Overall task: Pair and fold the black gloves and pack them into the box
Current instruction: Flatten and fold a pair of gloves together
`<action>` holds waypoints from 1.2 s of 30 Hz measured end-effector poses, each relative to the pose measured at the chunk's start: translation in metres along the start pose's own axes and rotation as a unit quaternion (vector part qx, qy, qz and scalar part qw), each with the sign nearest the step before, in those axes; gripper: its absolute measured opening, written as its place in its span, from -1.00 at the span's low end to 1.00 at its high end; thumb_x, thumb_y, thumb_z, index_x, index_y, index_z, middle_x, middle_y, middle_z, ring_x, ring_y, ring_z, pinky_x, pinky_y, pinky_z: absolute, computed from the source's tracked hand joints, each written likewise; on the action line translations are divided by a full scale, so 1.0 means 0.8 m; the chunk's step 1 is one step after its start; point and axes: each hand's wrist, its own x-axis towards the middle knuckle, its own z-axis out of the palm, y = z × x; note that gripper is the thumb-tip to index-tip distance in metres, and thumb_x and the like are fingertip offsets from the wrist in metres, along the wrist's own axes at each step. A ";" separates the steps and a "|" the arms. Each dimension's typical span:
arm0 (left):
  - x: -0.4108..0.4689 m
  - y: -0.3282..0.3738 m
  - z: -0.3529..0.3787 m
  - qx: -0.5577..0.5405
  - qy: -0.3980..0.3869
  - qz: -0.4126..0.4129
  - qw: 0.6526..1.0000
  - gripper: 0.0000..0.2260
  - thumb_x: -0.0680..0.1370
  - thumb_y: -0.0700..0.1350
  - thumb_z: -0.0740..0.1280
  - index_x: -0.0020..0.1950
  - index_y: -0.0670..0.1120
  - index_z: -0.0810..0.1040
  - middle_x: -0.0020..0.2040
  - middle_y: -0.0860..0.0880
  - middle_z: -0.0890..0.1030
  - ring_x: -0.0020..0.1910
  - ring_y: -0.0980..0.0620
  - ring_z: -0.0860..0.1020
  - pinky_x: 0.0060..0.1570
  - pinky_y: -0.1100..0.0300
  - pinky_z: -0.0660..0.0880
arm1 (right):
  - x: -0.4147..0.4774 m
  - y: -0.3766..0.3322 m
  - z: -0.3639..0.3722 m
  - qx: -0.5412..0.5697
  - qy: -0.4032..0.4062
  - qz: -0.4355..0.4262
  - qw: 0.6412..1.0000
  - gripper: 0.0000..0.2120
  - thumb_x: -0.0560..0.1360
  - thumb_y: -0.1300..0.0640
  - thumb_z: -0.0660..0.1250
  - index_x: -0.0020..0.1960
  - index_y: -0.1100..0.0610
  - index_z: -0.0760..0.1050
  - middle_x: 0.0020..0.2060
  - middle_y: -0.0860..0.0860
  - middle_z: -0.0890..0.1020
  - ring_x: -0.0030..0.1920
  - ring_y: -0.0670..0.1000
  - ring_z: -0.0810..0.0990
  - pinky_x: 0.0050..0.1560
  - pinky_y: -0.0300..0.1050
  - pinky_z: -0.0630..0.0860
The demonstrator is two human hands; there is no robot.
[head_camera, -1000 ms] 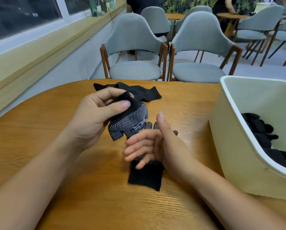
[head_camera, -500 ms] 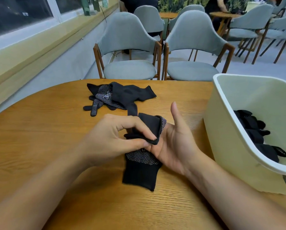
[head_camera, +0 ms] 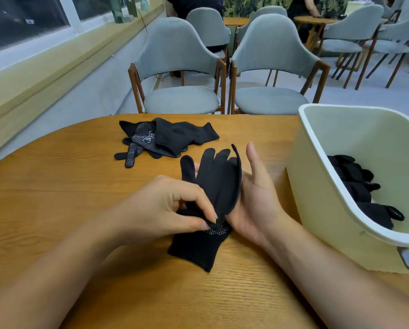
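**Pairing step in hand: second glove going onto the first, fold comes next**

- Nearest: lower glove (head_camera: 194, 251) lies flat on the tabletop (head_camera: 56, 186), cuff toward the person, dotted palm side up. Its finger end is hidden under the hands.
- Left hand (head_camera: 160, 210) is closed in a pinch, thumb and forefinger gripping the upper glove (head_camera: 216, 181) at its lower edge, right over the dotted patch of the lower glove.
- Right hand (head_camera: 258, 198) is flat and wide, palm facing left, thumb pointing up. It backs the upper glove. No curl visible, and its fingers are mostly hidden behind the fabric.
- The upper glove stands tilted against that palm, fingers pointing away, plain black side toward the camera.
- Judgement: this is the pairing step, not yet the fold. The upper glove isn't laid flat or lined up cuff to cuff.
- Next move calls for laying the upper glove down onto the lower one with the fingers matched, then folding the stack and carrying it right to the box.
- Risk: the fabric is limp, so the pinch can drag the lower glove out of line.
- Mid: box (head_camera: 365, 134) stands just right of the right hand, with packed gloves (head_camera: 358, 184) inside along its near wall.
- Further: loose gloves (head_camera: 172, 136) lie in a heap beyond the hands, apart from them and untouched.
- Far: chairs (head_camera: 179, 100) stand past the tabletop edge.
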 end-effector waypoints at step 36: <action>0.001 0.001 0.018 0.034 -0.176 -0.052 0.982 -0.69 0.49 -0.07 0.64 0.19 0.19 0.74 0.13 0.15 0.66 0.09 0.02 0.66 0.00 -0.03 0.63 | 0.014 0.008 -0.011 -0.362 0.188 -0.158 0.899 -0.61 0.54 -0.51 0.11 0.24 -0.41 0.50 0.36 -0.31 0.62 0.40 -0.31 0.52 0.59 0.01 0.34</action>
